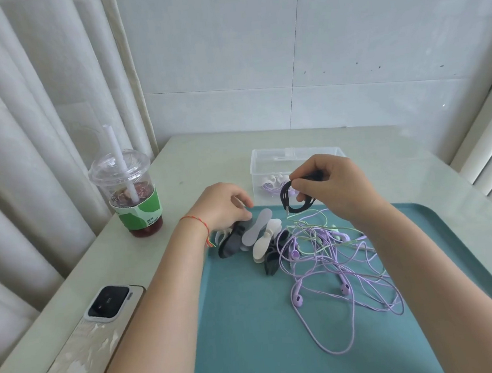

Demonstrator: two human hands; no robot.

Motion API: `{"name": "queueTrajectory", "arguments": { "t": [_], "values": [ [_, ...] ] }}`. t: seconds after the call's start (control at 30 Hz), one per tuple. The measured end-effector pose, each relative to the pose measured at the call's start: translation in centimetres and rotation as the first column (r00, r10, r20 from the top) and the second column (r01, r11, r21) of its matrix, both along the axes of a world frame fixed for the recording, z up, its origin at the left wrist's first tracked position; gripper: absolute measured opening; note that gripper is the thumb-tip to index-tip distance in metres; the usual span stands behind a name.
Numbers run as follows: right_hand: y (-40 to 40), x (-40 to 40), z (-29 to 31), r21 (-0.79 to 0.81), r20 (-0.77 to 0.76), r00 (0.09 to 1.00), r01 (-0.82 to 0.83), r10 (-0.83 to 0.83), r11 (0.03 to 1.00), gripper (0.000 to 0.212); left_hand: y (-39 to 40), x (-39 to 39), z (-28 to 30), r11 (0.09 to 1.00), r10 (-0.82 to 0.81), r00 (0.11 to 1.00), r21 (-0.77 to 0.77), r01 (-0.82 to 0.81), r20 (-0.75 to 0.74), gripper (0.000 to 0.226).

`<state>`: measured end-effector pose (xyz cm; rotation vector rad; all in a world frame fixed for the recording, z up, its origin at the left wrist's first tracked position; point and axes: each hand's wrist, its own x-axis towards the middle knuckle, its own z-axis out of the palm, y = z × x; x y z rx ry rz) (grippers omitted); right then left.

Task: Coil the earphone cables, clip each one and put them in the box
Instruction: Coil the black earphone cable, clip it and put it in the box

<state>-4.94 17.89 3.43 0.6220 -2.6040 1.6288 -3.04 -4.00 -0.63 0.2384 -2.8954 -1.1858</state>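
Note:
My right hand (333, 187) pinches a coiled black earphone cable (295, 201) above the far edge of the teal tray (253, 336), its plug hanging down. My left hand (224, 206) reaches down onto a pile of cable clips (257, 236) in grey, white and black, fingers curled at a grey one. A tangle of purple and pale green earphone cables (336, 267) lies on the tray's right half. The clear plastic box (270, 166) stands just behind the tray, with a clipped purple earphone inside.
A plastic cup (130, 194) with a straw and dark drink stands at the left on the table. A phone (101, 317) lies face down near the left front edge. Curtains hang at the left, a tiled wall behind.

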Motion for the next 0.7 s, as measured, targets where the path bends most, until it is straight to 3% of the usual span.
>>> {"name": "queueTrajectory", "arguments": {
  "t": [0.17, 0.27, 0.37, 0.53, 0.7],
  "values": [
    [0.1, 0.0, 0.0, 0.008, 0.001, 1.000, 0.000, 0.000, 1.000, 0.006, 0.1, 0.0, -0.1, 0.983, 0.092, 0.992, 0.169, -0.076, -0.090, 0.008],
    [0.1, 0.0, 0.0, 0.016, -0.006, 1.000, -0.003, 0.003, 1.000, 0.006, -0.5, 0.0, 0.0, 0.966, 0.141, 0.983, -0.200, -0.162, -0.113, 0.013],
    [0.0, 0.0, 0.0, 0.018, 0.002, 1.000, -0.010, 0.010, 1.000, 0.006, -0.5, 0.2, -0.1, 0.901, 0.150, 0.985, -0.421, -0.101, 0.085, 0.015],
    [-0.2, 0.1, -0.2, 0.021, 0.016, 1.000, -0.017, 0.017, 1.000, 0.006, 0.1, 0.4, 0.2, 0.868, 0.080, 0.985, -0.497, 0.008, 0.154, 0.034],
    [-0.3, 0.0, -0.4, 0.020, 0.016, 1.000, -0.016, 0.016, 1.000, 0.006, 0.5, 0.2, 0.5, 0.885, 0.050, 0.988, -0.464, 0.024, 0.147, 0.027]
  ]
}}
